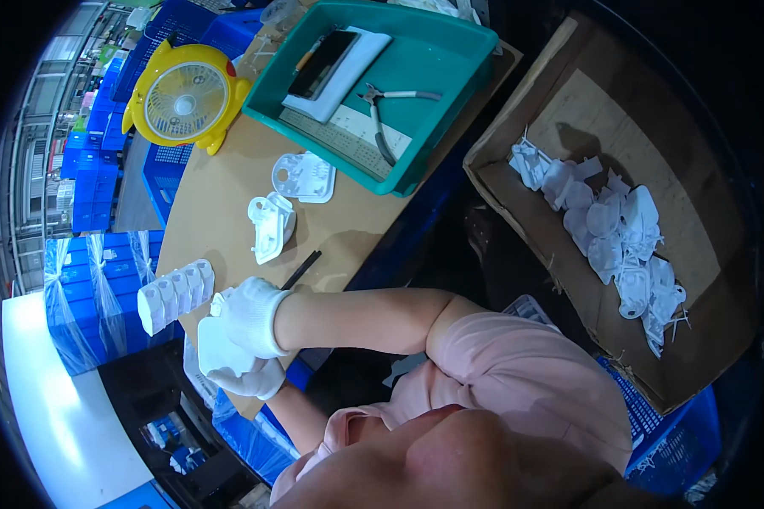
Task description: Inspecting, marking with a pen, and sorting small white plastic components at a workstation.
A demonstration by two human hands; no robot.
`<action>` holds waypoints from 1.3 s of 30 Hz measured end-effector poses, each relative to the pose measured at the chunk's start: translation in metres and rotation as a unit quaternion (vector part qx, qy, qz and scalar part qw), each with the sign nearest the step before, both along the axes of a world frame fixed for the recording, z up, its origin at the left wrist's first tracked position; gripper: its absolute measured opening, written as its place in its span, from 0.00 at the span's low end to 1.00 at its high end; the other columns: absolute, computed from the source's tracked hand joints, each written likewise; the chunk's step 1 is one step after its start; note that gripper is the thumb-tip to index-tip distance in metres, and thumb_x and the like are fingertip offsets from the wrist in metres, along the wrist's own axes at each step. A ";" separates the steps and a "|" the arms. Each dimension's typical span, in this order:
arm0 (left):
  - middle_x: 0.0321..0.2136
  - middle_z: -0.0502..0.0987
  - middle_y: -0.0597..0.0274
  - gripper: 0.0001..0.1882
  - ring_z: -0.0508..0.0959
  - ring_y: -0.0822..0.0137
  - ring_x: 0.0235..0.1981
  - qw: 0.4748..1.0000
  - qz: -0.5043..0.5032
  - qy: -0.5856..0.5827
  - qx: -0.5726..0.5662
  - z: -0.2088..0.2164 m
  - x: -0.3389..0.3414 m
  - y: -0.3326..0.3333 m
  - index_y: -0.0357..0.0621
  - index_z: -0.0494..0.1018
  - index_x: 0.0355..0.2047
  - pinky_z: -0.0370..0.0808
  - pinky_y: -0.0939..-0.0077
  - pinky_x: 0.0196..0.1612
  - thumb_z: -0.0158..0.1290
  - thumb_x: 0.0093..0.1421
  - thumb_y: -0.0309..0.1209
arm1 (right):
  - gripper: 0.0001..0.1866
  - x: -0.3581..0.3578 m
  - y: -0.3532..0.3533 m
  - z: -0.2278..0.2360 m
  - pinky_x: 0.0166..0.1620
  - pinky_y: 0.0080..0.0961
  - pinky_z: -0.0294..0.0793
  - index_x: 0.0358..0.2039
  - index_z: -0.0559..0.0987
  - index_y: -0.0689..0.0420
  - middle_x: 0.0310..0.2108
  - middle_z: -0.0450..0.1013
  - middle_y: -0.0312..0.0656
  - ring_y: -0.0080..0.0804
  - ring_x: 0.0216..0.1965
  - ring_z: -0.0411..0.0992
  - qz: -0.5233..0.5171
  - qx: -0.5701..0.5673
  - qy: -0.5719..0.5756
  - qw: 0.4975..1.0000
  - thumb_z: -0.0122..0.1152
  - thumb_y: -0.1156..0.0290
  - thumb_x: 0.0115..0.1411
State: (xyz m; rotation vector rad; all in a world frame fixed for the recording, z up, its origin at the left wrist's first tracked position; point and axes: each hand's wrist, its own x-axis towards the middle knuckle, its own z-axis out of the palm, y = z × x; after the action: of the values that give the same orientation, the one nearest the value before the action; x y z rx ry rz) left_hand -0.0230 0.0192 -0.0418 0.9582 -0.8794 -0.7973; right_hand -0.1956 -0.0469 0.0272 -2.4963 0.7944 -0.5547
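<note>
Both hands wear white gloves and meet at the table's left edge. A smooth white plastic piece point(218, 346) sits between them. My right hand point(250, 316) is closed on its upper side, with its fingertips mostly hidden. From below, my left hand point(250, 379) grips the same piece, its thumb along the lower edge. Beside them stands a row of white moulded parts point(176, 294). A dark pen-like stick point(302, 270) lies just beyond my right wrist. Farther off are a white moulded housing point(272, 227) and a flat white part with a round hole point(304, 177).
A green tray point(450, 42) holds nippers point(380, 114), a ruler point(335, 146), a white cloth and a dark phone-like object point(324, 64). A yellow fan point(182, 102) stands at the far left. To the right, a cardboard box point(518, 216) contains several white plastic scraps point(607, 225).
</note>
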 end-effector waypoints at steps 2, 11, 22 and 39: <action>0.59 0.62 0.52 0.41 0.60 0.55 0.61 1.000 0.015 0.015 0.018 0.003 -0.005 0.002 0.45 0.56 0.63 0.55 0.54 0.62 0.34 0.61 0.64 | 0.20 -0.011 0.002 0.007 0.38 0.37 0.76 0.40 0.80 0.61 0.39 0.77 0.49 0.41 0.43 0.77 0.008 0.016 -0.020 1.000 0.65 0.64 0.46; 0.63 0.59 0.49 0.46 0.58 0.48 0.64 0.996 -0.052 0.054 0.056 -0.004 -0.002 0.016 0.42 0.53 0.65 0.57 0.50 0.63 0.40 0.59 0.66 | 0.22 0.011 0.003 -0.010 0.43 0.38 0.75 0.43 0.80 0.57 0.38 0.78 0.49 0.45 0.45 0.75 0.076 0.028 -0.062 0.995 0.63 0.64 0.45; 0.57 0.67 0.48 0.44 0.66 0.49 0.58 0.980 -0.163 0.114 0.005 0.020 0.021 0.095 0.42 0.58 0.63 0.63 0.48 0.60 0.46 0.57 0.64 | 0.10 -0.021 0.028 0.018 0.37 0.38 0.77 0.28 0.84 0.56 0.32 0.79 0.49 0.42 0.34 0.79 0.093 -0.044 0.006 0.995 0.60 0.65 0.50; 0.54 0.70 0.47 0.45 0.75 0.56 0.48 0.990 -0.081 0.090 -0.073 -0.047 -0.001 -0.026 0.41 0.55 0.64 0.74 0.66 0.49 0.51 0.56 0.60 | 0.10 -0.009 -0.002 -0.016 0.41 0.36 0.74 0.35 0.78 0.56 0.34 0.75 0.46 0.46 0.37 0.75 -0.058 -0.050 -0.207 0.975 0.60 0.66 0.56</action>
State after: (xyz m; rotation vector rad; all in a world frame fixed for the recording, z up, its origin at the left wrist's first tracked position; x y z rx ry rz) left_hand -0.0237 -0.0069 -0.0888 0.6806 -0.8518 -0.9295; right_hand -0.2049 -0.0487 0.0112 -2.3083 0.7631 -1.1366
